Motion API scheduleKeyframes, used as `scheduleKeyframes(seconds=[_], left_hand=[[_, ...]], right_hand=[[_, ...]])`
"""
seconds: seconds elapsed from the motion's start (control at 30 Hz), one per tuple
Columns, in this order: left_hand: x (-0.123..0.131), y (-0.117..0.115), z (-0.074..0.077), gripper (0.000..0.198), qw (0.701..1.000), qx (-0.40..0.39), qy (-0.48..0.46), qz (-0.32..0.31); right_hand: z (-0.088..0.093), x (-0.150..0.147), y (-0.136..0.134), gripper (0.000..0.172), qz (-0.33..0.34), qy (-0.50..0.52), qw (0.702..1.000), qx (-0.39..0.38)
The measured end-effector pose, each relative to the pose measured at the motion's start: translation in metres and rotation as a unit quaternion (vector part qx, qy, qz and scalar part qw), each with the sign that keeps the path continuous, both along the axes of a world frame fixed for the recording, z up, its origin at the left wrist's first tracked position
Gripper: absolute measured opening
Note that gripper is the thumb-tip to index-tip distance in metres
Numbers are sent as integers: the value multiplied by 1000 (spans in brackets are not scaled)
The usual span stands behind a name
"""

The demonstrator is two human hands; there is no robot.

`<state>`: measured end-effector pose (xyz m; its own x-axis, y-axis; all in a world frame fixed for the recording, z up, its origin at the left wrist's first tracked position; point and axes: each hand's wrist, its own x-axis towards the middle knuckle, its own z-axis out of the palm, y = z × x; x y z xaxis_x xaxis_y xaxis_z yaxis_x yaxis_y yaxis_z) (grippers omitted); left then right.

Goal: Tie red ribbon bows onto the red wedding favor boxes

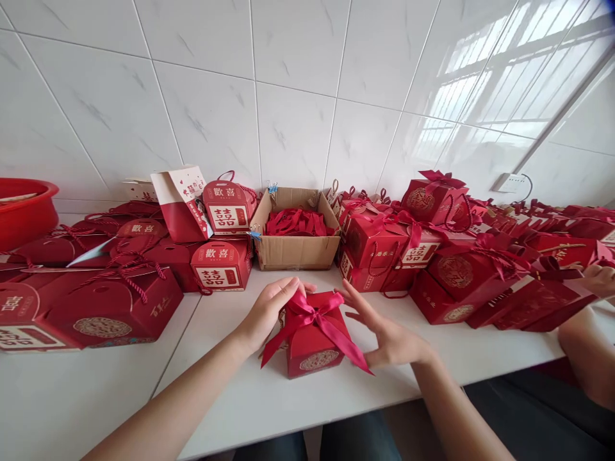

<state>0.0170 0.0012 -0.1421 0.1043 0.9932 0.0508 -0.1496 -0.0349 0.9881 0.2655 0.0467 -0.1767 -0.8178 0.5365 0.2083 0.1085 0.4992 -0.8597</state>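
A red gift box (314, 360) with a round pale emblem stands upright on the white table in front of me. A shiny crimson ribbon (314, 315) is tied in a bow on its top, with two tails hanging over the front. My left hand (270, 312) lies along the box's left and back side, fingers stretched out and thumb by the bow's left loop; whether it presses on the box is hard to tell. To the right of the box, my right hand (391, 336) has its fingers spread and holds nothing, with its fingertips close to the bow and a ribbon tail.
Behind the box, a cardboard carton (295, 251) holds loose crimson ribbons. Red boxes with cord handles (127, 314) crowd the left; ribboned boxes (456, 275) are stacked right. A red basin (26, 214) stands far left. Another person's hand (599, 280) shows at the right edge.
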Motion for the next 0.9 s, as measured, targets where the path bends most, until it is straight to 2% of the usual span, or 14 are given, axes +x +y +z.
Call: scheduleKeyframes(seconds=[0.07, 0.17, 0.23, 0.37, 0.5, 0.57, 0.67, 0.73, 0.8, 0.83, 0.87, 0.9], left_hand=[[4, -1, -4, 29, 999, -8, -38, 11], [12, -2, -13, 19, 994, -7, -101, 44], [15, -1, -19, 20, 991, -2, -120, 62], [17, 3, -26, 29, 993, 12, -84, 76], [19, 5, -25, 32, 996, 5, -64, 65], [20, 4, -25, 33, 997, 1, -56, 59], [22, 4, -26, 34, 997, 0, -48, 56], [21, 4, -27, 34, 997, -1, -48, 58], [21, 5, -27, 34, 997, -3, -50, 58], [21, 5, -26, 34, 997, -5, -51, 57], [21, 5, -26, 34, 997, -7, -51, 56], [22, 5, -26, 34, 997, -9, -52, 55]], right_hand=[[-9, -11, -13, 127, -34, 60, 998, 0], [-18, -26, -31, 123, -104, 140, 985, -4], [-20, -24, -39, 117, -129, 143, 981, -10], [-21, 21, -41, 113, -202, 108, 973, -12], [-24, 81, -26, 110, -314, 74, 943, 79], [-25, 99, -18, 105, -407, 42, 897, 169], [-30, 105, -14, 86, -520, 52, 808, 272], [-36, 99, -20, 72, -590, 113, 747, 283], [-44, 91, -29, 57, -664, 173, 678, 263], [-48, 87, -34, 48, -689, 189, 654, 249], [-52, 83, -38, 39, -702, 192, 645, 235], [-56, 80, -42, 30, -700, 183, 653, 222]])
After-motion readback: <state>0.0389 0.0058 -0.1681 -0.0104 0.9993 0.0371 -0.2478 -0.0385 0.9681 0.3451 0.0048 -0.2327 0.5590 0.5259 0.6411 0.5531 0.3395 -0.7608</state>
